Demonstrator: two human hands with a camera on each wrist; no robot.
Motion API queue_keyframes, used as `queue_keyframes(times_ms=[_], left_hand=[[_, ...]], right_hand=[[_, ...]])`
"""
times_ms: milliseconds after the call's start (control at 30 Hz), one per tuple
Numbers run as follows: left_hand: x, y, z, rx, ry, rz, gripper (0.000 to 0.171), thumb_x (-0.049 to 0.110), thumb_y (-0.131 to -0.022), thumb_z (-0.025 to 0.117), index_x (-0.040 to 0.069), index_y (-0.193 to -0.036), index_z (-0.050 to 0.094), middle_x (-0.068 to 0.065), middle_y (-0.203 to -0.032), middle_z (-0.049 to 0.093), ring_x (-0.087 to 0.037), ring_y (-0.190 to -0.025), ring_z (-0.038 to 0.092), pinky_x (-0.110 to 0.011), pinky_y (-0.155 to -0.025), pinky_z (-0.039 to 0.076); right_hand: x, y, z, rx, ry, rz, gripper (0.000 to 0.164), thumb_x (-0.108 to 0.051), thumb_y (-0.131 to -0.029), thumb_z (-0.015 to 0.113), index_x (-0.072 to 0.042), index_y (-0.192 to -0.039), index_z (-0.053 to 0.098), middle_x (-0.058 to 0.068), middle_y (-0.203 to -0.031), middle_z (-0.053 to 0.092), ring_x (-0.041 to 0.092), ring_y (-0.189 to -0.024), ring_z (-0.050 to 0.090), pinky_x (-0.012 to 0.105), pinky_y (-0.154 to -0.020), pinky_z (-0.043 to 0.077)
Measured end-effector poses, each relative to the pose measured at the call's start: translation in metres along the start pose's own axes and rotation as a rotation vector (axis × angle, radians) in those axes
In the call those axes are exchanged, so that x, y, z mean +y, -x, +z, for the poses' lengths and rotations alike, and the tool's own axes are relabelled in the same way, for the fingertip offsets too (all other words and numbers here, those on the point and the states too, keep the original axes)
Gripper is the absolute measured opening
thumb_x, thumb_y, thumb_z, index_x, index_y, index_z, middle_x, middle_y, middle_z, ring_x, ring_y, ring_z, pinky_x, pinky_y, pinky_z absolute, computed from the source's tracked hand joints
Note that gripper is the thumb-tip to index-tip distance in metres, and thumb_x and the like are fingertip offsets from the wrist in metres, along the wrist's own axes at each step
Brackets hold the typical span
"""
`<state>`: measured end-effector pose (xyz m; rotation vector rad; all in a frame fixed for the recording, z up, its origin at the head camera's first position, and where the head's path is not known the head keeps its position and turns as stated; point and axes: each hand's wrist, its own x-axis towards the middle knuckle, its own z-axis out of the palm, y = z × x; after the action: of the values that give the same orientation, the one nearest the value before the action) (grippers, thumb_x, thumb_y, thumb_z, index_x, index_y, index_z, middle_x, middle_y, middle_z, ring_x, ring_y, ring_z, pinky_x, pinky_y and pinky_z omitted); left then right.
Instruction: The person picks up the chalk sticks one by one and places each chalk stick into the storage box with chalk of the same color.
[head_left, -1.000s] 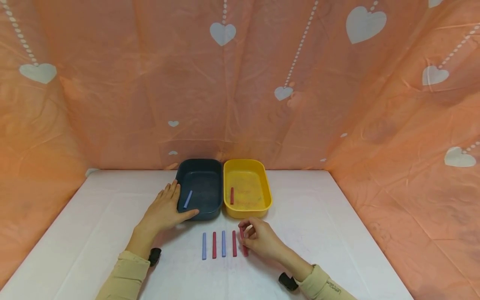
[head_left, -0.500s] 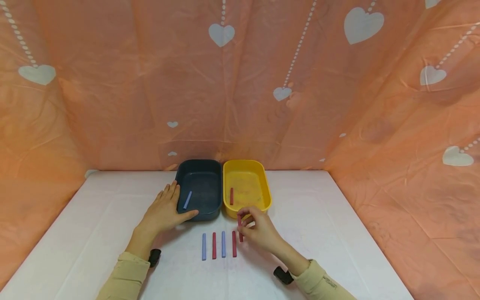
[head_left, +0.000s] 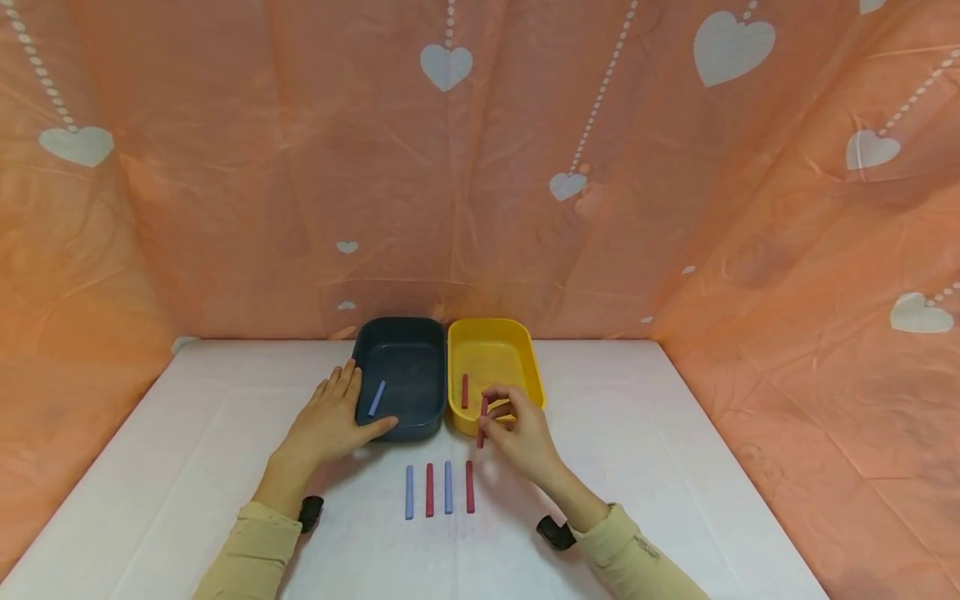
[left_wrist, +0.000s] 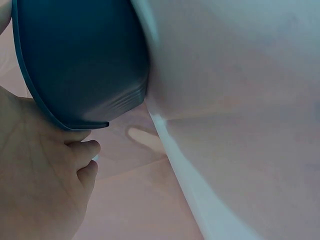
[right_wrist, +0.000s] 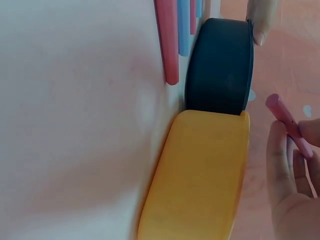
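The right hand point(head_left: 521, 433) is pinching a red stick point(head_left: 482, 419) mid-frame, over the yellow tray's point(head_left: 534, 375) near rim. It's probably light, stiff chalk; a mid-length hold suits. The left hand point(head_left: 326, 425) is resting flat against the dark tray point(head_left: 431, 354).

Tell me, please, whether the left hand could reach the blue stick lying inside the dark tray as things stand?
Probably yes: the left hand already rests on the dark tray, the blue stick lies just past its fingers, and the tray is uncovered.

An orange drape with white hearts point(head_left: 446, 66) backs the white table point(head_left: 675, 433), under seemingly even light
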<state>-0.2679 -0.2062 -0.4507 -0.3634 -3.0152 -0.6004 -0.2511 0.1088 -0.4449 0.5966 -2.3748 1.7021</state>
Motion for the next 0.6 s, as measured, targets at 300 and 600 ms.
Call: queue_keyframes(times_ms=[300, 600], left_hand=[[-0.001, 0.001, -0.001, 0.002, -0.005, 0.005, 0.117, 0.073, -0.092, 0.058, -0.015, -0.158, 0.020, -0.032, -0.169, 0.012, -0.051, -0.155, 0.013, -0.063, -0.126, 0.012], [-0.001, 0.002, -0.001, 0.013, -0.007, 0.008, 0.116, 0.071, -0.092, 0.060, -0.016, -0.158, 0.021, -0.032, -0.169, 0.013, -0.051, -0.155, 0.014, -0.063, -0.126, 0.013]], right_hand=[[0.002, -0.016, 0.003, 0.095, -0.042, 0.030, 0.037, 0.018, -0.088, 0.068, 0.010, -0.123, 0.060, 0.027, -0.118, 0.063, 0.043, -0.093, 0.068, 0.021, -0.073, 0.061], [0.012, -0.031, 0.000, 0.126, -0.059, 0.008, 0.036, 0.012, -0.091, 0.071, 0.005, -0.125, 0.062, 0.020, -0.122, 0.065, 0.033, -0.093, 0.069, 0.027, -0.072, 0.063]])
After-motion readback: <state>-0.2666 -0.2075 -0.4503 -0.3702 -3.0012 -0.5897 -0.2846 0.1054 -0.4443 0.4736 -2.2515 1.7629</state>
